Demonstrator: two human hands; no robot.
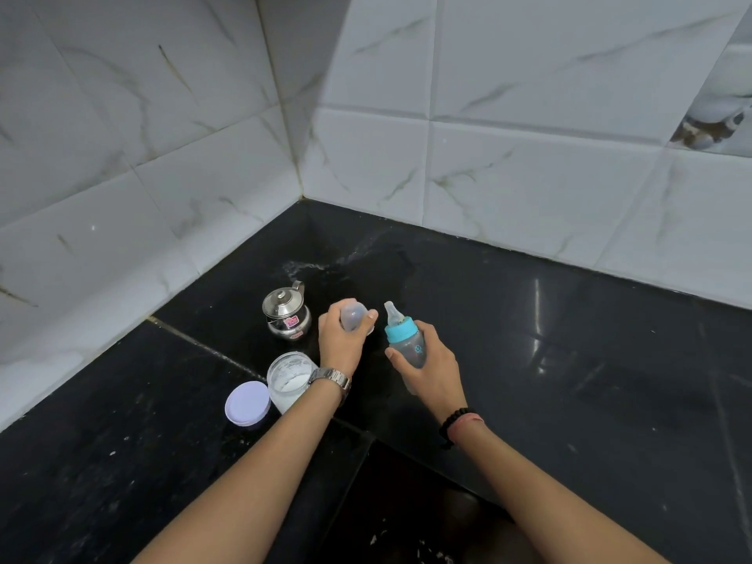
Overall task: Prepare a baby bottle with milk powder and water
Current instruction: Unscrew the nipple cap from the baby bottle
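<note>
Head view: left hand (341, 343) fingers grasp the bottle cap (353, 315). Right hand (432, 367) fingers grip the tilted baby bottle (407, 339) above the counter (569, 360).

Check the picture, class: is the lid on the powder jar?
No. The powder jar stands open, and its white lid lies on the counter beside it.

Left hand (342, 339): fingers curled closed around a clear cap (353, 315), just left of the bottle (408, 343)
Left wrist: metal watch (331, 378), forearm reaching forward over the surface (569, 339)
Right hand (431, 368): wrapped around the bottle's body, tilting it left
Right wrist: dark bead bracelet (451, 425), forearm extended
</note>
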